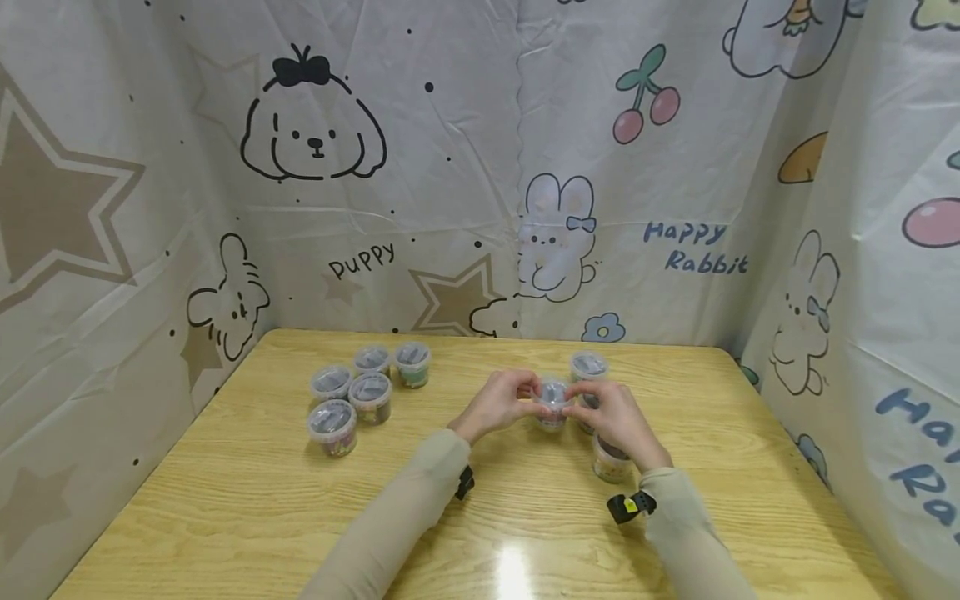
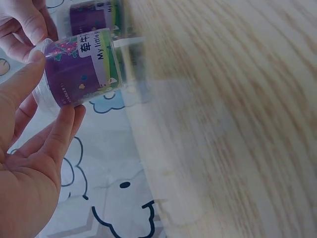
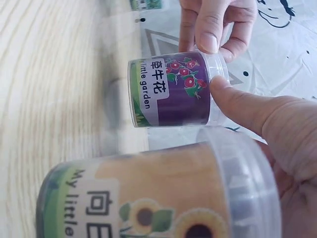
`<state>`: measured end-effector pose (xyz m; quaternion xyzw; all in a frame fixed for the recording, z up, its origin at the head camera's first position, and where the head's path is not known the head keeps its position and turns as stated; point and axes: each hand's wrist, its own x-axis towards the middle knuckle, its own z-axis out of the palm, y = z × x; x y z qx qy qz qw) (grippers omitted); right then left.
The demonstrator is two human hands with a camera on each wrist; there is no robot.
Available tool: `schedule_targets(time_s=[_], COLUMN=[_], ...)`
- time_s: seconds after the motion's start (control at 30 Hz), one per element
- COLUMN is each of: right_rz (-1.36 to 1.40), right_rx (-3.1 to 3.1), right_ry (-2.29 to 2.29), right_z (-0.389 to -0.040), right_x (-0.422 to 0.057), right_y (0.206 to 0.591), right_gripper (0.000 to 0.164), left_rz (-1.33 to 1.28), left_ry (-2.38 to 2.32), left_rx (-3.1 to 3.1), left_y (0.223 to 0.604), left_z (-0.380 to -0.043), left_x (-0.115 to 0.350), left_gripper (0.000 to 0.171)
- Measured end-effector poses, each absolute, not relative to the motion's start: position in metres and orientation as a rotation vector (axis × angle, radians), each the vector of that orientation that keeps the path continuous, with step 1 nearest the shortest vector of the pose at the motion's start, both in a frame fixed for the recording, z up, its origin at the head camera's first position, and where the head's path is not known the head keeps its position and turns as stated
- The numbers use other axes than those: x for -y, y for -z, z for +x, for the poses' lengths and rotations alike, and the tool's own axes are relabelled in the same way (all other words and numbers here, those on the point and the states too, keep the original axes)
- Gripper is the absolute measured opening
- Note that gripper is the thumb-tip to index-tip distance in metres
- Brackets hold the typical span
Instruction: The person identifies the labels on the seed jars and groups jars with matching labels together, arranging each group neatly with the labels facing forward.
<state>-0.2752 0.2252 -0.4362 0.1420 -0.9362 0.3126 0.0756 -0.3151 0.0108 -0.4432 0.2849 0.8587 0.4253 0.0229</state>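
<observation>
Both hands hold a clear plastic tub with a purple "My little garden" label and a clear lid. In the left wrist view, my left hand has its thumb and fingers on either side of the lidded end of the tub. On the opposite side my right hand pinches the lid's rim. The right wrist view shows its thumb against the lid of the purple tub. A tub with a sunflower label stands close below the right hand. I cannot tell whether the held tub touches the table.
Several lidded tubs stand grouped on the left of the wooden table. A lidded tub stands behind the right hand, and another tub lies nearer, under its wrist. A printed curtain encloses the back and sides.
</observation>
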Motion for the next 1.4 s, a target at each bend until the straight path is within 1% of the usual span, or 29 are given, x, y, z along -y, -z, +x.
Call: schedule_targets(time_s=[0.37,0.63,1.4], right_rz=[0.503,0.524,0.504], right_rx=[2.801,2.822,2.864], right_ry=[-0.821,-0.737,-0.786], right_z=[-0.276,-0.278,-0.28], right_x=[-0.219,-0.216,-0.215], right_y=[0.438,0.436,0.434], right_gripper=[0.016,0.014,0.01], left_rz=[0.886,0.837,0.819], left_ry=[-1.2,-1.175,-1.219], left_rx=[-2.695,-2.683,-2.634], left_y=[0.447,0.448,0.452], left_z=[-0.322,-0.324,-0.328], left_x=[-0.01,-0.011,-0.013], left_gripper=[0.021,0.02,0.02])
